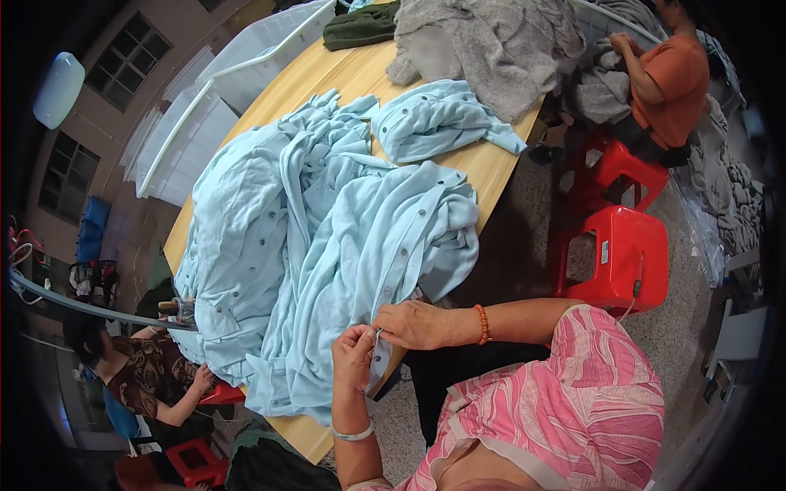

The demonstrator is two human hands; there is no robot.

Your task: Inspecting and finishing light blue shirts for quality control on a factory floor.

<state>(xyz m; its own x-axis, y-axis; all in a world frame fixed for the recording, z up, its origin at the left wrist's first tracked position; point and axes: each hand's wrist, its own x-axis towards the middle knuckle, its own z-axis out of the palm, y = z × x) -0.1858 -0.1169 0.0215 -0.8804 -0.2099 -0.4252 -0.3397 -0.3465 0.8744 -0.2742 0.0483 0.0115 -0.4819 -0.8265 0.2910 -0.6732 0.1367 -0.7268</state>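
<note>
A light blue buttoned cardigan (360, 237) lies bunched at the table's near edge, its row of dark buttons running down to my hands. My left hand (354, 353) pinches the front edge of this cardigan, thumb and fingertips pressed together. Coming in from the right, my right hand (416, 324) is closed at the same spot, its fingertips meeting those of the left. The exact bit between the fingertips is too small to make out. Another heap of light blue garments (237, 213) lies to the left, and a folded light blue cardigan (434, 123) farther back.
The wooden table (315, 438) carries a grey knit pile (499, 57) and a dark green garment (360, 27) at the back. White plastic bins (184, 143) stand beyond its left edge. Red stools (618, 258) are at right. Co-workers sit at right (671, 82) and lower left (143, 372).
</note>
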